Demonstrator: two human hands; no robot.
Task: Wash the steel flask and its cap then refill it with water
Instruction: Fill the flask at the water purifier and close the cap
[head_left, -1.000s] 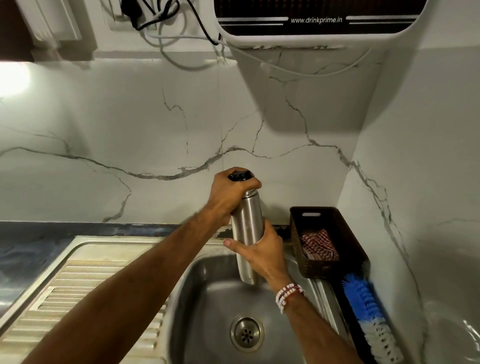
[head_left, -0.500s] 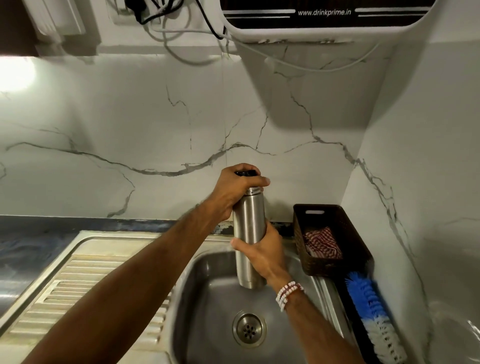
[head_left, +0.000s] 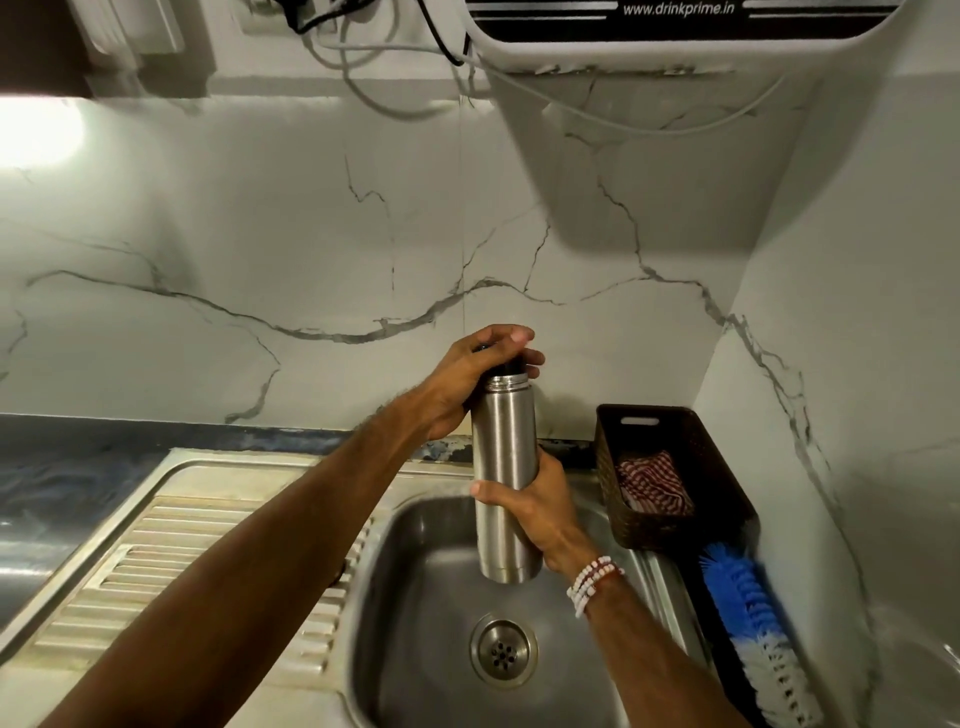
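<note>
Over sink, right hand grips upright flask, left hand clasps cap.

A kitchen corner is shown, lined with white wall tiles veined in grey like marble. A steel sink with a ribbed draining board is set into a dark countertop. A white water purifier is mounted high on the back wall, with cables looped beside it. A dark woven basket, in which a red checked cloth is kept, is placed in the corner right of the sink. A blue and white brush is laid just in front of it. A bright glare is cast on the wall at upper left.
</note>
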